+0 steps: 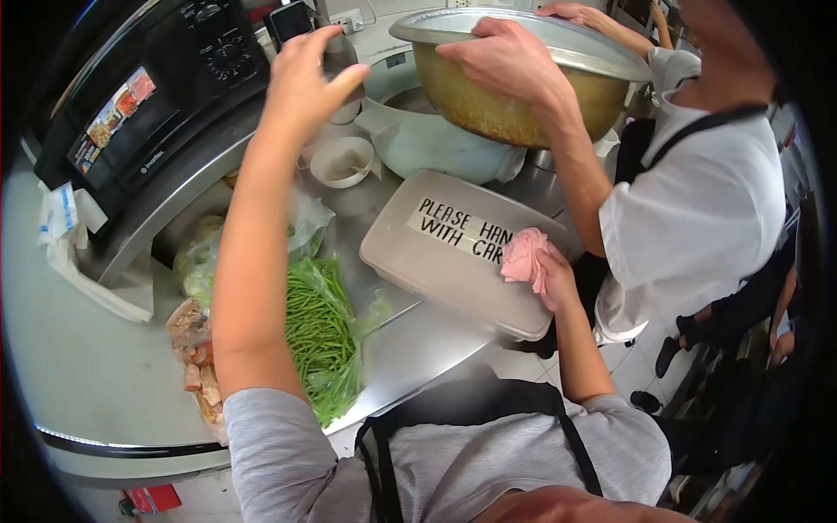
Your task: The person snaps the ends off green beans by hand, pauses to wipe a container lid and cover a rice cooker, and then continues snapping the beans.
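Clutching a bunched pink cloth [526,257], the right hand [557,281] is closed over the lettered plastic container [427,257], while the left hand [309,83] is raised with thumb and fingers spread apart. Around the container on the steel counter [414,349] are bagged green beans [321,336], a white bowl [342,164] and a pale green tub [410,139]. Beyond, a co-worker [697,200] on the tiled floor [621,364] grips a lidded basin [466,106] above the tub, across from a black microwave [187,113].
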Motion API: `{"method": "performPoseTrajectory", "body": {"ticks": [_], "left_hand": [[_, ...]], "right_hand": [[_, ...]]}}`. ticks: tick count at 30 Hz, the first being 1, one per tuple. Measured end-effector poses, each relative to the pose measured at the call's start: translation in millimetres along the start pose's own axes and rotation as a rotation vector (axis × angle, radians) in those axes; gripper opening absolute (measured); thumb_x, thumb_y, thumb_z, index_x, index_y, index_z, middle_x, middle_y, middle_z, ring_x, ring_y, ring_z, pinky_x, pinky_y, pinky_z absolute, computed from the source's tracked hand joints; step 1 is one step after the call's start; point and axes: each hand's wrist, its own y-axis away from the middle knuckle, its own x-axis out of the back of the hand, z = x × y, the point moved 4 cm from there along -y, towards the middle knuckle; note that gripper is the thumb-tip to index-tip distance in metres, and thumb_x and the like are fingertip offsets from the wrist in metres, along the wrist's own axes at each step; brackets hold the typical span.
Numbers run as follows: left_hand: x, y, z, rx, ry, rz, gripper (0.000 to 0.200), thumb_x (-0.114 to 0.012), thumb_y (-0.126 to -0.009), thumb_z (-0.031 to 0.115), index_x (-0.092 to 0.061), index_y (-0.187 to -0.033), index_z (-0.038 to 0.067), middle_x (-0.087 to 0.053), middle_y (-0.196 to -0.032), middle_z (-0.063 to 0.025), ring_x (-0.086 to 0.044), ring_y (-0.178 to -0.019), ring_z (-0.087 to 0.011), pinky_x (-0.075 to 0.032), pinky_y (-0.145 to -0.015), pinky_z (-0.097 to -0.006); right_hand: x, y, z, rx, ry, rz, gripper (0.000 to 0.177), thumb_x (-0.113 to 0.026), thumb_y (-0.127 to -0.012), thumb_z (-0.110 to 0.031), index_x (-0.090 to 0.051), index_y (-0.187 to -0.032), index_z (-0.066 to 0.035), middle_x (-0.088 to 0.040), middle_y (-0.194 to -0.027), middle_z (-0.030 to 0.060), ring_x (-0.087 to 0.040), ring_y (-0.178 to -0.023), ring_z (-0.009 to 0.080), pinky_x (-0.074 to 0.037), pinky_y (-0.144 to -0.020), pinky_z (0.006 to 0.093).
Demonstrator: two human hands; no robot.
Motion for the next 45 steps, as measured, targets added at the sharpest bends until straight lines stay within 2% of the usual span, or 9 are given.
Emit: {"method": "performPoseTrajectory", "body": {"ticks": [3, 5, 9, 17, 25, 33, 36, 42, 45], "left_hand": [[37.4, 26.9, -26.5, 0.088, -0.015, -0.014, 0.046, -0.061, -0.067, 0.024, -0.048, -0.109, 0.009, -0.047, -0.106, -0.0141, -0.043, -0.103, -0.0262, -0.034, -0.086, -0.0329], [60.2, 43.6, -38.7, 0.147, 0.052, 0.007, 0.044, -0.061, -0.067, 0.024, -0.049, -0.107, 0.009, -0.047, -0.105, -0.0136, -0.044, -0.100, -0.0264, -0.035, -0.085, -0.0330], [108.4, 73.5, -47.9, 0.252, 0.123, 0.032, 0.043, -0.060, -0.068, 0.019, -0.049, -0.108, 0.009, -0.048, -0.104, -0.0113, -0.045, -0.099, -0.0223, -0.035, -0.083, -0.0312], [210.6, 151.6, -51.1, 0.355, 0.216, 0.032, 0.044, -0.055, -0.069, 0.008, -0.044, -0.112, 0.008, -0.045, -0.113, -0.0074, -0.042, -0.105, -0.0185, -0.034, -0.085, -0.0314], [291.6, 241.8, -78.0, 0.493, 0.232, 0.189, 0.043, -0.048, -0.076, 0.013, -0.038, -0.117, 0.003, -0.043, -0.116, -0.0107, -0.042, -0.104, -0.0188, -0.032, -0.085, -0.0300], [312.2, 297.1, -78.7, 0.647, 0.160, 0.307, 0.039, -0.045, -0.078, 0.013, -0.039, -0.116, 0.002, -0.043, -0.115, -0.0110, -0.044, -0.100, -0.0182, -0.034, -0.082, -0.0277], [312.4, 309.4, -78.4, 0.679, 0.174, 0.326, 0.038, -0.044, -0.079, 0.010, -0.039, -0.115, 0.001, -0.043, -0.114, -0.0111, -0.044, -0.099, -0.0180, -0.035, -0.081, -0.0271], [313.3, 324.9, -78.2, 0.705, 0.160, 0.325, 0.036, -0.043, -0.079, 0.010, -0.039, -0.114, 0.000, -0.044, -0.113, -0.0112, -0.045, -0.097, -0.0179, -0.036, -0.080, -0.0268], [313.3, 330.5, -77.1, 0.717, 0.161, 0.320, 0.036, -0.044, -0.079, 0.011, -0.040, -0.114, 0.000, -0.044, -0.112, -0.0111, -0.045, -0.097, -0.0179, -0.036, -0.079, -0.0270]], "right_hand": [[-0.8, 10.5, 35.2, -0.314, -0.356, -0.009, 0.025, -0.043, -0.076, -0.009, -0.046, -0.100, -0.003, -0.055, -0.083, 0.0054, -0.055, -0.073, 0.0150, -0.044, -0.064, 0.0240], [-5.0, 13.5, 45.5, -0.357, -0.396, -0.036, 0.026, -0.041, -0.080, -0.009, -0.044, -0.103, 0.000, -0.056, -0.085, 0.0056, -0.055, -0.075, 0.0144, -0.044, -0.066, 0.0237], [-7.6, 18.5, 48.6, -0.361, -0.318, -0.140, 0.028, -0.039, -0.083, -0.010, -0.043, -0.108, 0.001, -0.054, -0.095, 0.0090, -0.055, -0.080, 0.0157, -0.043, -0.072, 0.0247], [-5.8, 15.9, 53.4, -0.341, -0.319, -0.103, 0.028, -0.040, -0.083, -0.012, -0.044, -0.107, 0.002, -0.053, -0.097, 0.0082, -0.053, -0.084, 0.0138, -0.041, -0.074, 0.0235], [-1.2, 13.5, 58.8, -0.349, -0.271, -0.065, 0.037, -0.042, -0.082, -0.014, -0.037, -0.114, 0.002, -0.052, -0.102, 0.0089, -0.053, -0.087, 0.0147, -0.041, -0.075, 0.0235], [-1.2, 15.5, 59.7, -0.363, -0.233, -0.002, 0.040, -0.044, -0.082, -0.016, -0.035, -0.117, 0.001, -0.050, -0.106, 0.0091, -0.052, -0.089, 0.0153, -0.041, -0.076, 0.0239], [-2.4, 13.9, 66.4, -0.345, -0.262, -0.075, 0.036, -0.044, -0.082, -0.015, -0.038, -0.114, 0.000, -0.050, -0.106, 0.0082, -0.051, -0.092, 0.0164, -0.040, -0.080, 0.0259], [-5.1, 7.9, 76.6, -0.312, -0.276, -0.033, 0.031, -0.041, -0.082, -0.013, -0.042, -0.112, -0.002, -0.052, -0.103, 0.0076, -0.051, -0.092, 0.0153, -0.040, -0.079, 0.0253], [2.2, 6.8, 85.6, -0.349, -0.232, -0.078, 0.040, -0.045, -0.081, -0.015, -0.036, -0.117, 0.000, -0.046, -0.109, 0.0068, -0.045, -0.096, 0.0114, -0.035, -0.083, 0.0200]]}}
